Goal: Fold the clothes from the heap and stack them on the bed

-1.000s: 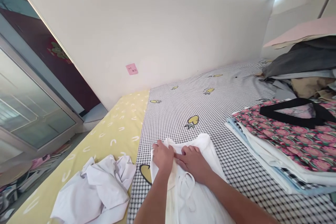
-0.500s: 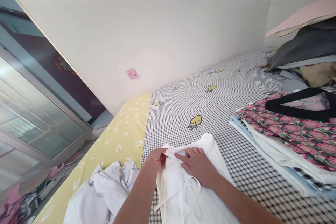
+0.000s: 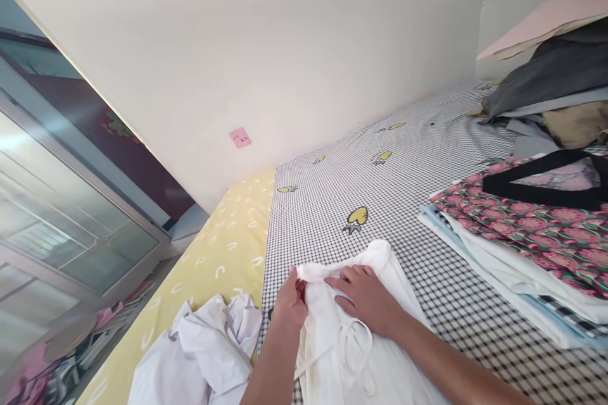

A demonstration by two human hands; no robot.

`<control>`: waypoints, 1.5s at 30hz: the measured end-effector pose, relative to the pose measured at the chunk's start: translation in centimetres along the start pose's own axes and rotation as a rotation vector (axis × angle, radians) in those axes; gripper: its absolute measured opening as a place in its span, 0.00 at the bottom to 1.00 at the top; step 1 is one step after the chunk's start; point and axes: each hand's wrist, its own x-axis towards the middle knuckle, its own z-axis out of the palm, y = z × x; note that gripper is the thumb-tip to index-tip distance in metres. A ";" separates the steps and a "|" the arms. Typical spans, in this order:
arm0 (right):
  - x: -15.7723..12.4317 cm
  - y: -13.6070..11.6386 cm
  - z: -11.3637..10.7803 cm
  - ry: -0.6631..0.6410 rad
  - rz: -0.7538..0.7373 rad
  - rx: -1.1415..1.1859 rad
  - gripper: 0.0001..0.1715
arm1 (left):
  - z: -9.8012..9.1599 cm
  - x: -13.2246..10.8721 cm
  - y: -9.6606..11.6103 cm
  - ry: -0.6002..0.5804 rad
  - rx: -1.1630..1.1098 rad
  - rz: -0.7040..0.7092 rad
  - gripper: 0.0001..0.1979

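White drawstring pants (image 3: 375, 367) lie on the checked bedsheet in front of me, waistband away from me, with a looped white cord on top. My left hand (image 3: 292, 300) is closed on the left corner of the waistband, thumb at the edge and fingertips partly tucked under the cloth. Resting on the fabric just below the waistband is my right hand (image 3: 363, 297), its index finger and thumb spread apart toward the left. To the left of my left forearm sits a crumpled white garment (image 3: 204, 348), touched by neither hand.
At right is a folded stack topped by a pink floral garment (image 3: 532, 221) with a black neckline. Behind it rises a heap of dark grey and tan clothes (image 3: 555, 76). A yellow cloth strip (image 3: 237, 221) edges the bed; a white wall (image 3: 308, 44) stands behind.
My left hand has shifted its hold to the outer corner of the waistband, its thumb now pointing up along the edge. My right hand stays on the fabric. The view has shifted slightly.
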 end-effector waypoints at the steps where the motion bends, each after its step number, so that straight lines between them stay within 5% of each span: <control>1: 0.0 0.0 -0.1 -0.006 -0.003 0.013 0.23 | -0.1 -0.1 0.1 -0.004 -0.011 0.025 0.02; 10: -0.2 0.2 -0.9 -0.033 -0.025 0.123 0.22 | -1.8 -0.2 -0.1 0.109 0.075 0.173 0.20; 15: -0.2 0.2 -0.7 -0.042 -0.020 0.114 0.24 | -1.6 -0.3 1.1 0.318 0.210 0.501 0.19; 18: -0.2 0.4 -0.5 -0.023 -0.006 0.151 0.30 | -0.8 -0.8 2.0 0.191 0.414 0.730 0.23; 22: -0.2 1.0 0.2 0.117 0.019 0.237 0.37 | -0.5 -0.6 1.8 -0.065 0.847 0.687 0.25; 27: 0.0 1.9 1.1 0.384 0.103 0.313 0.35 | -2.6 0.7 1.6 0.148 0.907 0.651 0.14; 30: 0.2 2.1 1.3 0.432 0.118 0.317 0.34 | -2.8 0.2 2.2 0.298 0.951 0.662 0.15; 33: 0.1 2.1 1.2 0.414 0.126 0.291 0.31 | -1.5 -1.9 2.1 0.379 1.050 0.878 0.21; 35: 0.1 2.0 1.2 0.394 0.132 0.262 0.27 | -0.6 -3.3 1.1 0.228 1.223 1.195 0.24; 37: 0.2 2.0 1.1 0.381 0.122 0.249 0.24 | -0.6 -3.9 -0.8 -0.084 1.434 1.459 0.25; 39: 0.3 1.9 1.1 0.394 0.108 0.267 0.22 | -1.6 -3.2 -3.3 -0.323 1.588 1.529 0.27; 45: 0.4 1.8 0.6 0.560 0.146 0.416 0.18 | -4.1 0.9 -8.3 -0.139 1.684 1.464 0.29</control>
